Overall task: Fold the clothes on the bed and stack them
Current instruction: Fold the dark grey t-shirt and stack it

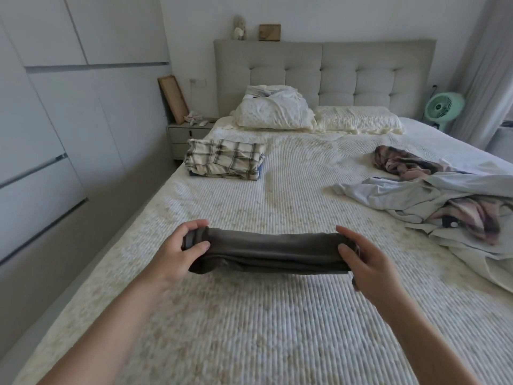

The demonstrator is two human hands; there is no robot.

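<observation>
From the head view, I hold a folded dark grey garment [266,252] by its two short ends, lifted just clear of the bed [249,315]. My left hand [177,248] pinches the left end, thumb on the near face and fingers curled over the far edge; my right hand [358,258] grips the other end the same way, thumb pressed on top and fingers wrapped behind. I judge I hold both ends at once so the layers stay flat and taut and the fold does not slump open while I carry it. Up the bed on my left, near the bedside table [186,134], sits the stack of folded clothes [224,163], a checked piece on top with a blue edge showing beneath; that looks like the place where this garment belongs, well apart from where I hold it now. On my right lies the unfolded pile [449,207], pale blue cloth tangled with a pink and dark plaid piece, and another plaid garment [402,162] just beyond it, so several pieces are left to do. Keeping done and undone on opposite sides spares me mixing them. Two pillows [277,112] rest against the headboard [333,76], and a green fan [442,107] stands at the far right.
</observation>
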